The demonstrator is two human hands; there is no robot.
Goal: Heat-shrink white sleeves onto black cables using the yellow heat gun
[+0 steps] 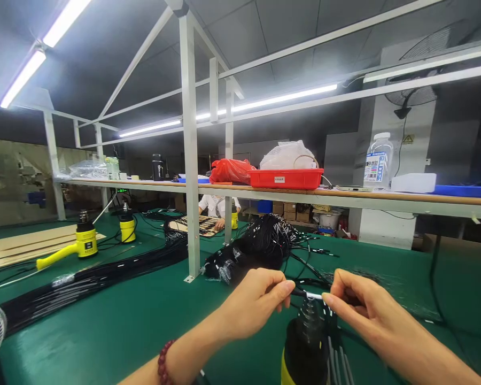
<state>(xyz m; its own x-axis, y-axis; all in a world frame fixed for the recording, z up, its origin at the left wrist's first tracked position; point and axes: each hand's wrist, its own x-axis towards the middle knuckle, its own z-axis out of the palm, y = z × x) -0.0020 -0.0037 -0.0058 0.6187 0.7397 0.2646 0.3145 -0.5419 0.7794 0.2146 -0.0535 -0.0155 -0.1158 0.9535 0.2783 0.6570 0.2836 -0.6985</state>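
My left hand pinches a thin black cable between thumb and fingers. A short white sleeve sits on the cable, and my right hand pinches at its right end. The sleeve is just above the coiled metal nozzle of an upright black and yellow heat gun. Grey and black cables lie just right of the gun. A beaded bracelet is on my left wrist.
A white post and shelf stand ahead, with a red tray and a bottle. Cable bundles lie behind my hands and at left. More heat guns stand at left. Across the table sits a person.
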